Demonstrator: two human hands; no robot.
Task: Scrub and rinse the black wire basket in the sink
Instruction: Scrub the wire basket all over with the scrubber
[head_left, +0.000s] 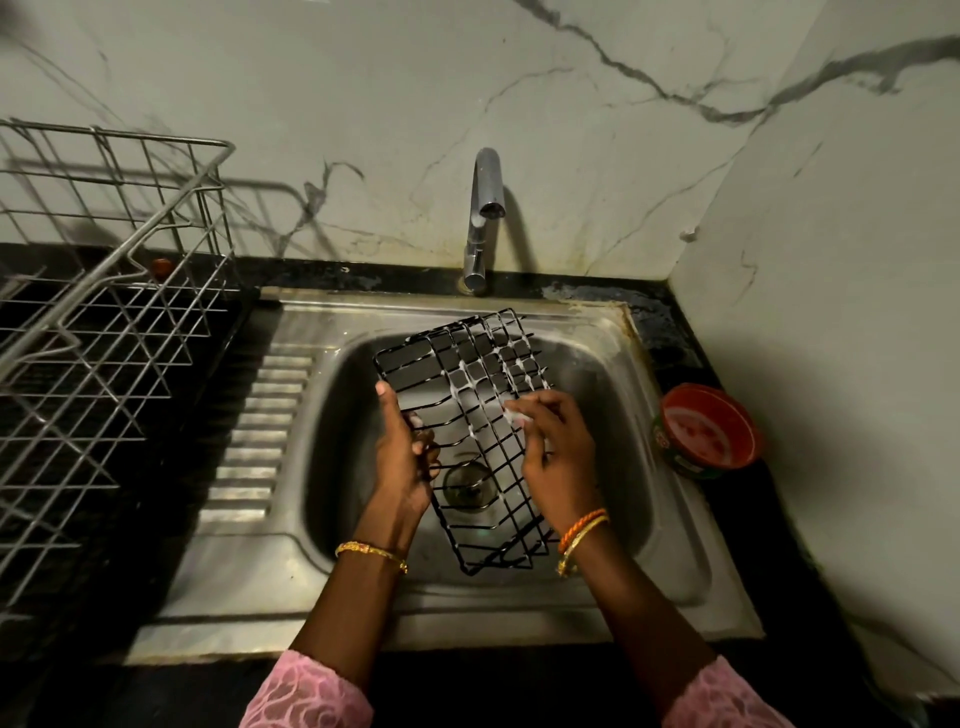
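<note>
Glossy blk wire basket (470, 415), brushed steel sink (670, 519), prob. plastic tub (711, 431)

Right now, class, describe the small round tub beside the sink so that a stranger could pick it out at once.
Start at the steel sink under the tap. Go to its right rim, where the black counter meets the marble wall: the round tub sits there, tilted, its open mouth facing the camera. It is the only red-orange thing here, unlike the black wire basket being scrubbed.

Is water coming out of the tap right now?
No, the tap spout shows no stream falling toward the black wire basket below it.
</note>
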